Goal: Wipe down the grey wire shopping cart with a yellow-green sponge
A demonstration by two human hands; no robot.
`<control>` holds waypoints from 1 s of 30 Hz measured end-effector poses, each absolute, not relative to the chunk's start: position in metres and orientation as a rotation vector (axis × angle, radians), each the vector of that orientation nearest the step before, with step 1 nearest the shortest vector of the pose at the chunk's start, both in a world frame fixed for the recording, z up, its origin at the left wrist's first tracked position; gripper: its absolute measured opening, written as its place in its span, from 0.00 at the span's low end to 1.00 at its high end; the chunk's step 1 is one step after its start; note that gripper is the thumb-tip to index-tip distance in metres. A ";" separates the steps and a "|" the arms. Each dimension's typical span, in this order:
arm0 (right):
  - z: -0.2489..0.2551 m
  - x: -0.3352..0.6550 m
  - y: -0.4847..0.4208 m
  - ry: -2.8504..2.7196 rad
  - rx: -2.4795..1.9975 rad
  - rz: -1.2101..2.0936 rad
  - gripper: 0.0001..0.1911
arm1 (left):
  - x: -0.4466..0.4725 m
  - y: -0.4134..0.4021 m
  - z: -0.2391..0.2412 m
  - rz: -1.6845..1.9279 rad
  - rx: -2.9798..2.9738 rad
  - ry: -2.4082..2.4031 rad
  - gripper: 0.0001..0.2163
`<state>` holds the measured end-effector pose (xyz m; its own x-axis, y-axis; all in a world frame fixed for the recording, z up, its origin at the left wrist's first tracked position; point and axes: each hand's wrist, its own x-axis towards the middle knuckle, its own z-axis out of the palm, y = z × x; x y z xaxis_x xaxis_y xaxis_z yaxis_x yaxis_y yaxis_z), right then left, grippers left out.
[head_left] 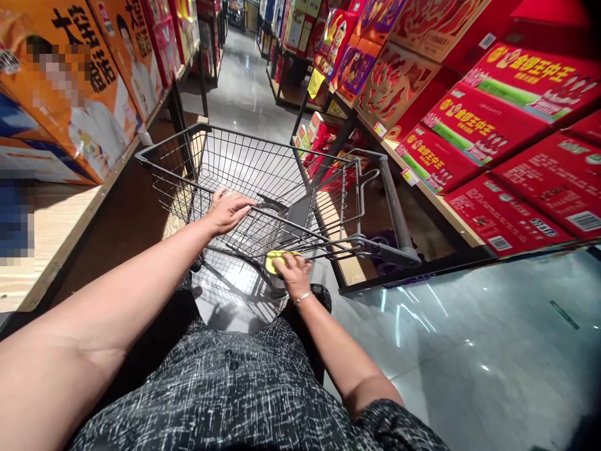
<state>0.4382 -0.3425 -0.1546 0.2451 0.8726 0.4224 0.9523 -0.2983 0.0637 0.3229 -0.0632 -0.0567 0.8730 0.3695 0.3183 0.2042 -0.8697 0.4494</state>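
Observation:
A dark grey wire shopping cart (244, 147) stands sideways in front of me, its basket holding no goods and its handle bar (397, 207) at the right. My left hand (228, 211) grips the near top rim, with the fingers bent over the wire. Lower down and further right, my right hand (295, 274) holds a yellow sponge (273, 262) by the cart's near side, below the rim. Fingers cover part of the sponge, so I cannot tell whether it touches the wires.
Shelves flank the aisle closely. Orange boxes (51, 81) stand on the left wooden shelf (56, 250); stacked red cartons (474, 125) fill the right one. The cart's handle end is close to the right shelf edge (457, 222). Shiny floor (469, 338) extends at the lower right.

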 end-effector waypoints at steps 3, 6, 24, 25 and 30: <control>-0.109 0.460 -0.386 -1.491 -2.157 -0.972 0.16 | 0.324 -0.057 -0.054 0.543 2.603 0.483 0.18; -0.073 0.468 -0.406 -1.142 -2.057 -1.204 0.15 | 0.326 -0.061 -0.048 0.482 2.607 0.564 0.19; -0.176 0.412 -0.313 -1.728 -2.136 -0.702 0.15 | 0.331 -0.096 -0.047 0.487 2.615 0.268 0.17; -0.157 0.417 -0.322 -1.674 -2.117 -0.786 0.16 | 0.330 -0.093 -0.048 0.495 2.614 0.272 0.16; -0.057 0.434 -0.378 -1.312 -1.960 -1.157 0.22 | 0.326 -0.077 -0.045 0.491 2.596 0.340 0.15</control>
